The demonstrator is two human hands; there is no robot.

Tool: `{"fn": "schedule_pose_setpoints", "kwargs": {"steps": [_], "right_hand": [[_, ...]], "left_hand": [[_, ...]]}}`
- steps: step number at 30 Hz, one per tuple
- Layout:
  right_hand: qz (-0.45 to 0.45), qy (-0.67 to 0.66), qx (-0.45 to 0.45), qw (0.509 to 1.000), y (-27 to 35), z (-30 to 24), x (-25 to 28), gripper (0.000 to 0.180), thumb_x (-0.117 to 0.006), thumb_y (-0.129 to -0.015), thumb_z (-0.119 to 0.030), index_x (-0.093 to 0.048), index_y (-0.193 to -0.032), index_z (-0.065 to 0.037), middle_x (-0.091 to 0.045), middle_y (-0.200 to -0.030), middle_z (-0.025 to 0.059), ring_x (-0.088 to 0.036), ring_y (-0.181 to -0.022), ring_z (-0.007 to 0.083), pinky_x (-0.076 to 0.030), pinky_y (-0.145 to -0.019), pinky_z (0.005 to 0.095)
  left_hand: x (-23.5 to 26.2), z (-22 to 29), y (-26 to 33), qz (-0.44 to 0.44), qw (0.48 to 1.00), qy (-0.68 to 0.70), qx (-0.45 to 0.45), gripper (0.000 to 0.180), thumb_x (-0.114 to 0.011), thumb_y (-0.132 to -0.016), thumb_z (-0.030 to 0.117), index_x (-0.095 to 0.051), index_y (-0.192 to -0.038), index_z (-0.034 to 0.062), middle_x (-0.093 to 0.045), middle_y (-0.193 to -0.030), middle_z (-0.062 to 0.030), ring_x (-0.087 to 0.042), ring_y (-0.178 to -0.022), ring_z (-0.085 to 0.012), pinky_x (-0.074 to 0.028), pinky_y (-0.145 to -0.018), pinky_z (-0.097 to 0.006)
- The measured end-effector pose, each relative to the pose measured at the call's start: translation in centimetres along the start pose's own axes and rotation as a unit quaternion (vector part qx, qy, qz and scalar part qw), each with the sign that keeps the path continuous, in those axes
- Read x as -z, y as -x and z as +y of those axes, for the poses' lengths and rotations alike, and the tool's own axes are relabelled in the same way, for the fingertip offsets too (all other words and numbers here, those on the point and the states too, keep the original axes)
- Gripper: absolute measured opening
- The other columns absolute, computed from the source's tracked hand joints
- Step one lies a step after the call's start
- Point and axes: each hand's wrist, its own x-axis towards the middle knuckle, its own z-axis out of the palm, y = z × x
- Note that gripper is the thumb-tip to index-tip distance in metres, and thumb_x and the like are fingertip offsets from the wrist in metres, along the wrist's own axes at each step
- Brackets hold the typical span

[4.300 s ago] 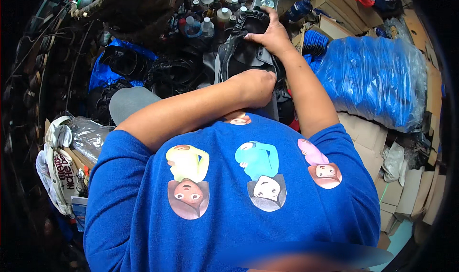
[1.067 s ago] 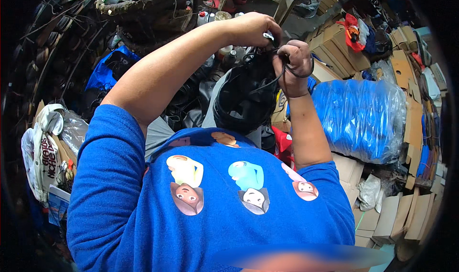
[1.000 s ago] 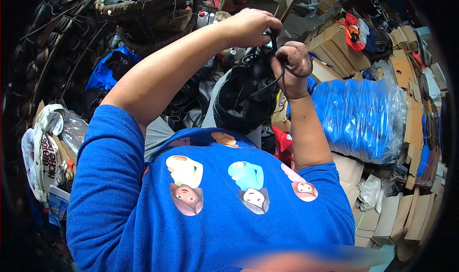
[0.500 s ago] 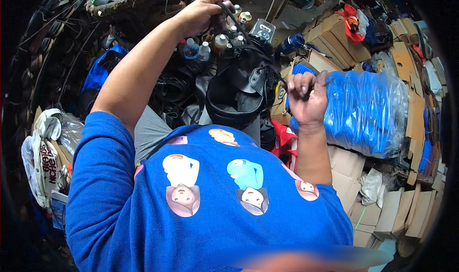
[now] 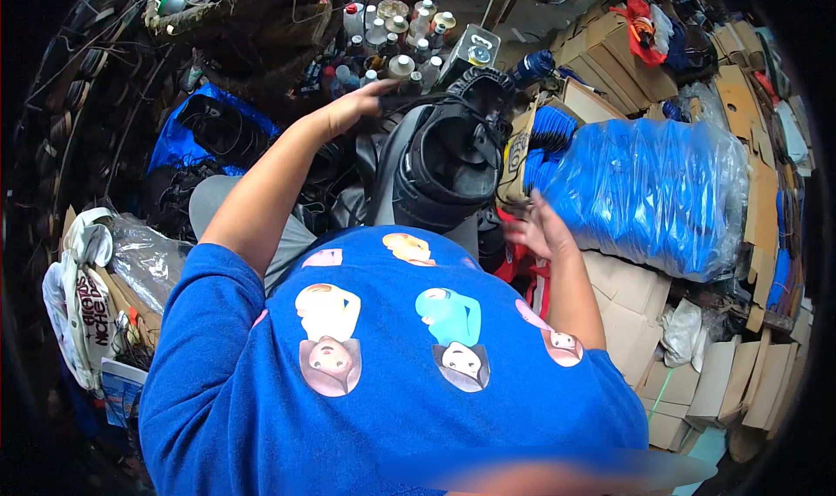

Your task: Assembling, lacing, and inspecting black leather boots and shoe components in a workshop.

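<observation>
A black boot (image 5: pixel 446 181) sits just past the front of the blue shirt (image 5: pixel 392 348), seemingly resting on a leg in grey trousers (image 5: pixel 216 207). Its wide opening faces up and back toward the body. Held up like this, the boot probably needs no hand to steady it, which would explain why both hands are off it, one on each side.

The left hand (image 5: pixel 353 111) is beyond the boot's left side, palm turned inward. A thin black lace (image 5: pixel 420 101) runs from its fingers across to the boot; whether they are clamped on it or only touching is lost in blur. The hand is likely this far out to keep the lace stretched clear of the opening.

The right hand (image 5: pixel 544 228) is near the boot's lower right, thumb raised. Its fingers are smeared by motion, so I cannot tell if they are together or apart, or grip anything.

Bottles (image 5: pixel 401 67) and a rectangular can (image 5: pixel 475 50) stand beyond the boot, perhaps grouped there to be within reach. To the right lies a blue bundle (image 5: pixel 653 200) in clear plastic, likely wrapped to keep it clean, with flattened cardboard (image 5: pixel 620 300) below it.
</observation>
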Motion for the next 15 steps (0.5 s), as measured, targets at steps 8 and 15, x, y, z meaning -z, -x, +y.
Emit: {"fn": "schedule_pose_setpoints", "kwargs": {"steps": [8,15], "right_hand": [[0.075,0.333,0.362,0.867,-1.7,-4.5,-7.1,0.046,-0.055,-0.087,-0.026,-0.044,-0.123,0.001,-0.054,-0.109,0.0122,-0.048,-0.104,0.0168,-0.037,-0.091,0.0297],[0.035,0.276,0.32,0.906,-3.3,-4.9,-8.9,0.038,-0.052,-0.09,-0.026,-0.048,-0.116,0.0,-0.058,-0.092,0.0042,-0.051,-0.085,0.0099,-0.041,-0.077,0.0233]], "left_hand": [[-4.1,2.3,-1.8,-0.006,0.997,0.005,-0.071,0.057,-0.068,-0.077,0.027,-0.042,-0.123,0.0035,-0.048,-0.121,-0.0128,-0.046,-0.111,-0.0202,-0.035,-0.095,-0.032],[-4.1,5.5,-2.4,0.011,0.999,-0.048,0.014,0.061,-0.063,-0.08,0.035,-0.041,-0.129,0.0069,-0.047,-0.125,-0.0115,-0.043,-0.115,-0.0199,-0.034,-0.096,-0.03]]}}
